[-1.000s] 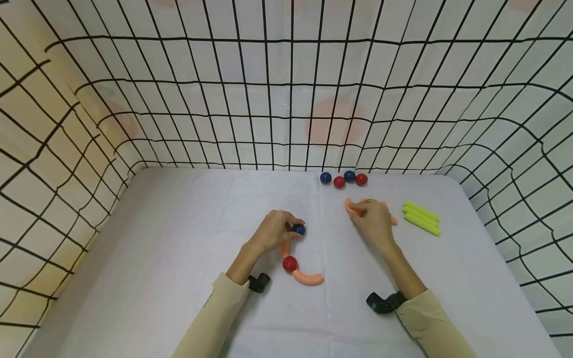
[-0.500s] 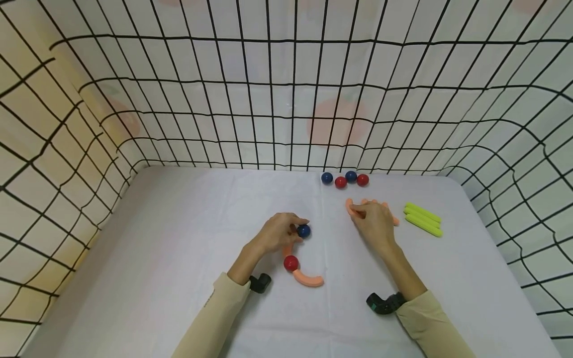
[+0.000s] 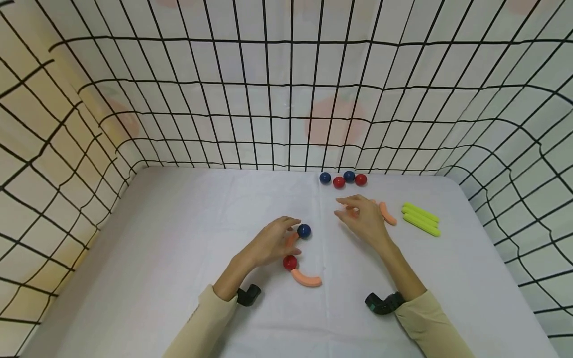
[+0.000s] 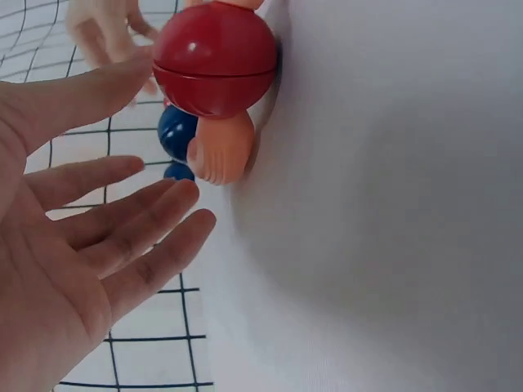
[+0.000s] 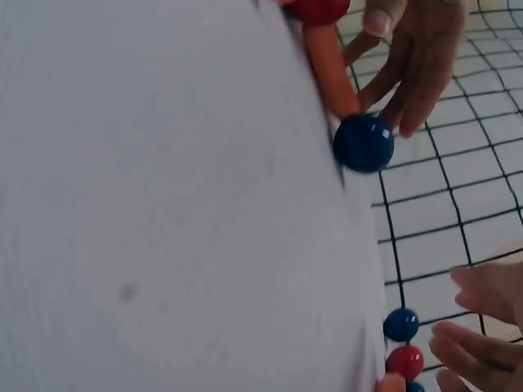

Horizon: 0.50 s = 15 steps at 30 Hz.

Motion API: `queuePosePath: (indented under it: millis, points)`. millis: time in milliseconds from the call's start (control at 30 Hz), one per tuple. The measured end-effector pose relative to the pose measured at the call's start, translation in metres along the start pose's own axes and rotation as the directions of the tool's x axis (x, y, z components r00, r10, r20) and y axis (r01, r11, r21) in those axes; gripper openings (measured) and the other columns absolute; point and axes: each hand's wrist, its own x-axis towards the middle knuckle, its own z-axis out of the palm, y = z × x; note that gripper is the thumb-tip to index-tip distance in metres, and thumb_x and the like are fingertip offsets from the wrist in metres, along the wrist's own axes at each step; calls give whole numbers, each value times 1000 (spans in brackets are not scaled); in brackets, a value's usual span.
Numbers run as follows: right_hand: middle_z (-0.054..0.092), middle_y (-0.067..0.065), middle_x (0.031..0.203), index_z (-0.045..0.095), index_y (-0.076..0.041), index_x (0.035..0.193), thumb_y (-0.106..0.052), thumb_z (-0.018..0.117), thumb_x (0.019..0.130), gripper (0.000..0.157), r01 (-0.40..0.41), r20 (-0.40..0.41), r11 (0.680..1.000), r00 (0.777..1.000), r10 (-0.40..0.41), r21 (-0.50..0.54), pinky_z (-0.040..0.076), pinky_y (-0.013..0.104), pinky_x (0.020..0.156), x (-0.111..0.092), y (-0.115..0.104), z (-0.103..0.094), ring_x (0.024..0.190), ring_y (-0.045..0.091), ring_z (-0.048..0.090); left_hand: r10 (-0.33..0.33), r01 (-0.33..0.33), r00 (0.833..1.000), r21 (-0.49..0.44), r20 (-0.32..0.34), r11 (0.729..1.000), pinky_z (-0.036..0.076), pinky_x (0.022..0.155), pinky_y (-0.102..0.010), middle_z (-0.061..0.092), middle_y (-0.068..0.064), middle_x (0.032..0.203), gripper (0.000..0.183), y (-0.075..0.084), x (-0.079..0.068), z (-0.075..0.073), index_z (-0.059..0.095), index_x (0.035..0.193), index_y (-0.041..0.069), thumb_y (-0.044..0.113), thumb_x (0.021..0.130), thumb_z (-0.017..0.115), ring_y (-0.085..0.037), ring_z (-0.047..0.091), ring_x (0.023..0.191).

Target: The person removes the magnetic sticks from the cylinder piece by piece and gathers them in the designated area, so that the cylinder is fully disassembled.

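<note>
A joined chain lies mid-table: a blue ball (image 3: 304,230), an orange curved rod (image 3: 292,239), a red ball (image 3: 290,262) and another orange curved rod (image 3: 306,279). My left hand (image 3: 270,243) is spread around the upper rod, partly hiding it. In the left wrist view its fingers are straight and apart from the chain; the thumb tip is close to the red ball (image 4: 216,61), contact unclear. My right hand (image 3: 364,219) is over several loose orange curved rods (image 3: 387,214), thumb and fingers parted. Orange shows behind its fingers; no grip is visible.
Two blue and two red balls (image 3: 338,182) sit at the table's back edge. Several yellow-green straight rods (image 3: 421,219) lie to the right. Black wire mesh (image 3: 291,117) borders the white table (image 3: 179,223) at the back and sides.
My left hand has let go of the blue ball and drawn back toward me. My right fingers have parted from an orange curved rod, and that hand has shifted slightly left.
</note>
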Motion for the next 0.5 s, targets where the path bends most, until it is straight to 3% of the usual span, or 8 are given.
queuePosePath:
  millis: [133, 267, 400, 500]
  points:
    - [73, 11, 125, 74, -9, 129, -19, 80, 92, 38, 39, 170, 988, 983, -65, 152, 59, 38, 85, 1, -13, 9, 100, 25, 71, 32, -32, 999, 22, -16, 999, 50, 113, -47, 63, -14, 140, 70, 0, -14, -1, 60, 140, 0, 19, 80, 91, -31, 61, 130]
    - [69, 8, 133, 71, -12, 134, -21, 79, 93, 43, 43, 319, 969, 940, -122, 243, 60, 30, 85, 0, -20, 21, 100, 20, 71, 58, -58, 998, 35, -6, 998, 48, 114, -49, 63, -14, 140, 71, -1, -23, 1, 62, 139, 0, 21, 78, 92, -32, 58, 133]
    - [67, 9, 137, 69, -12, 136, -21, 78, 94, 44, 35, 419, 952, 893, -167, 305, 58, 25, 82, -1, -21, 32, 98, 16, 68, 63, -64, 998, 46, 7, 997, 48, 114, -50, 62, -15, 141, 72, -2, -27, 2, 61, 140, 0, 21, 79, 92, -33, 57, 134]
    - [69, 8, 135, 70, -14, 135, -21, 77, 95, 41, 29, 456, 948, 872, -179, 316, 56, 24, 80, 0, -21, 37, 97, 16, 66, 60, -60, 998, 41, 12, 997, 48, 114, -50, 61, -16, 142, 71, -3, -29, 1, 61, 140, 0, 20, 80, 91, -33, 57, 134]
